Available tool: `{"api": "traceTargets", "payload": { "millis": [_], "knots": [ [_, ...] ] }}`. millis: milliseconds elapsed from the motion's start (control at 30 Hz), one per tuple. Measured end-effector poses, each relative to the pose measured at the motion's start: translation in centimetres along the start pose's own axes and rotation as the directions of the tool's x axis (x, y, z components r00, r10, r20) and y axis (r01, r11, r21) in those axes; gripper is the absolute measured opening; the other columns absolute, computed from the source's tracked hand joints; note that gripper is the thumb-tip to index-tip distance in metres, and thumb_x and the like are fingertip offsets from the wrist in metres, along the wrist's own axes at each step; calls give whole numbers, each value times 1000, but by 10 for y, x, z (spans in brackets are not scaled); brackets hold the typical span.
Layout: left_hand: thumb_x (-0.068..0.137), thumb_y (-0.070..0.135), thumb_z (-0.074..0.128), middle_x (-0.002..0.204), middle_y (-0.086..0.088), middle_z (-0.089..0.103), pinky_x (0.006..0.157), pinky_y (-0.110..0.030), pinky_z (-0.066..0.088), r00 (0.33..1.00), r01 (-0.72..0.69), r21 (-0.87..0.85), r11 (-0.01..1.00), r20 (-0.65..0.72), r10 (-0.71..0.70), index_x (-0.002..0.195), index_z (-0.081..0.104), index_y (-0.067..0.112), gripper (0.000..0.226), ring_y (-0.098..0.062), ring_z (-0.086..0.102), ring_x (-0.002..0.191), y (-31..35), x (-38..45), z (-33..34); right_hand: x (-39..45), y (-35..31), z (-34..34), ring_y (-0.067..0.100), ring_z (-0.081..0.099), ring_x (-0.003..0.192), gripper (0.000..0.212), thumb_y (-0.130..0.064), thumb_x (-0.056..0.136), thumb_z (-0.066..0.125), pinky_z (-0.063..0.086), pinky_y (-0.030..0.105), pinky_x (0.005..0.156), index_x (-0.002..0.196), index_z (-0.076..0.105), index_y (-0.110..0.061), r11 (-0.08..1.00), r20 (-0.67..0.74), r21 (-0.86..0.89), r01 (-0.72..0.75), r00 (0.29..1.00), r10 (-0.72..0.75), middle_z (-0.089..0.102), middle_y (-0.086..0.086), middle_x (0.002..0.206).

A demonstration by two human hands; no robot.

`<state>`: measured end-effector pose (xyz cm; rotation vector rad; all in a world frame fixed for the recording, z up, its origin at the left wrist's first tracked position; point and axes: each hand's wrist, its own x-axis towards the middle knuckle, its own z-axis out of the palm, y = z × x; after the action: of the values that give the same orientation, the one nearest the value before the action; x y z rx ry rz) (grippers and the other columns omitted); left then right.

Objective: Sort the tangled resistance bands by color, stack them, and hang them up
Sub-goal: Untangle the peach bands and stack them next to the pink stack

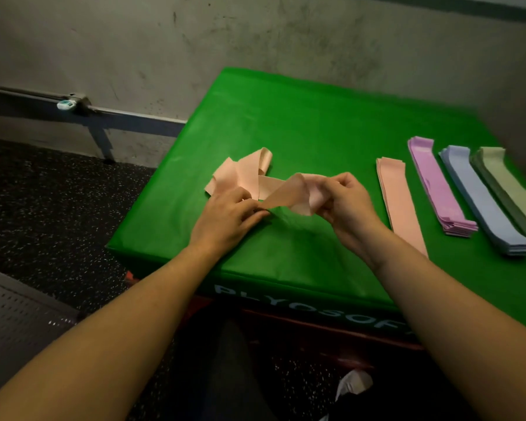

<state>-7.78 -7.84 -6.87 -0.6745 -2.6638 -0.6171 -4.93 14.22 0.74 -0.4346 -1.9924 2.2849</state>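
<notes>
bright green box (pixel 301 123), peach bands (pixel 240 174), then peach (pixel 400 202), purple (pixel 438 189), blue (pixel 483 202), olive (pixel 510 189) stacks

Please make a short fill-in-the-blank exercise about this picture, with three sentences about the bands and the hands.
1. Both the left hand and the right hand hold a twisted band of ____ color.
2. The sorted stacks lie on a green box, and there are ____ of them.
3. Between the peach stack and the blue stack lies the ____ stack.

Missing words: peach; four; purple
</notes>
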Motion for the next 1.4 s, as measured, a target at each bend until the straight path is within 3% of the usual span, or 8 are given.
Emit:
{"api": "traceTargets", "payload": {
  "millis": [200,333,433,600,800,967,1167,1400],
  "knots": [
    [93,56,53,111,5,62,76,-35,46,1000,-11,-7,1000,-18,10,109,72,24,41,-19,58,95,-1,-1,2,3,-9,2,15,46,59,35,5,95,35,35,25,40,107,50,-24,972,28,-158,-174,983,180,51,6,86],
    [92,58,49,113,3,64,75,-31,43,1000,-4,12,1000,-3,4,114,71,23,47,-18,58,94,0,-2,0,9,-13,-1,17,53,99,27,-29,102,39,43,30,76,116,63,-23,715,123,-695,75,992,15,59,-1,112],
    [91,54,57,104,3,62,66,-27,41,1000,2,8,1000,-2,-2,106,72,23,38,-16,57,85,1,-3,-1,7,-14,-8,21,51,128,64,-62,88,59,40,32,103,137,57,-20,416,249,-891,182,962,113,52,2,146],
    [85,59,64,101,9,57,67,-27,42,999,49,-8,999,7,-49,89,71,25,36,-11,54,87,4,-3,-2,-1,-8,-21,17,62,79,22,-51,84,64,45,25,70,93,75,-34,76,248,-968,240,961,125,74,-1,107],
    [82,50,72,126,-3,56,92,-42,43,998,-23,109,994,-50,28,94,70,23,29,-27,54,110,2,-4,0,-14,-11,-36,21,63,102,43,-57,78,71,52,31,85,116,67,-37,-2,209,-977,213,964,164,67,-2,123],
    [92,42,53,152,2,45,109,-44,29,966,-234,151,960,-73,247,132,59,34,41,-23,40,137,1,-4,3,-21,-5,-57,12,60,73,3,-29,81,67,44,24,60,81,69,-27,47,164,-986,159,976,140,69,-7,85],
    [89,34,50,132,5,64,108,-44,37,946,-298,126,946,173,275,124,67,30,39,-22,58,123,12,1,-6,-30,-2,-70,25,70,84,23,-12,81,69,57,37,72,97,60,-27,346,196,-930,125,964,179,72,7,92],
    [86,56,53,136,-1,56,113,-48,31,972,-234,-81,969,-54,230,122,60,27,47,-23,48,130,78,-8,-5,-56,-17,-75,13,58,71,21,-6,87,66,46,25,60,98,64,-24,733,203,-653,191,976,-74,66,-2,85]
  ]
}}
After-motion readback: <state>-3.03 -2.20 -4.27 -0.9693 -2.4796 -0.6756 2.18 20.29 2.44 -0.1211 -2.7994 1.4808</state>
